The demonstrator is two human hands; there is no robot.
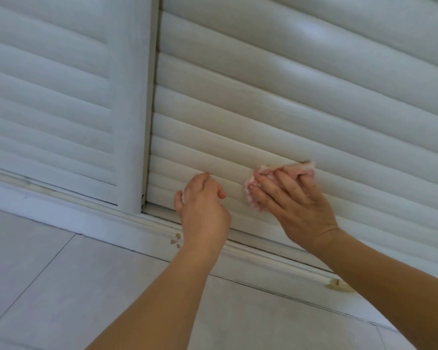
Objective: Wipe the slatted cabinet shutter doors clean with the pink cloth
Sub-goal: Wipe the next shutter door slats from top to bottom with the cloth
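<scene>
Two white slatted shutter doors fill the view: a left door (48,97) and a right door (301,97), which sits slightly behind the left one's frame. My right hand (293,203) presses the pink cloth (253,184) flat against the lower slats of the right door, fingers spread over it. The cloth's upper edge tucks under a slat. My left hand (202,205) rests with curled fingertips on a low slat just left of the cloth and holds nothing.
A white bottom rail and sliding track (137,221) run along the base of the doors. Pale floor tiles (61,286) lie below. Chipped spots mark the track (338,284) at the lower right.
</scene>
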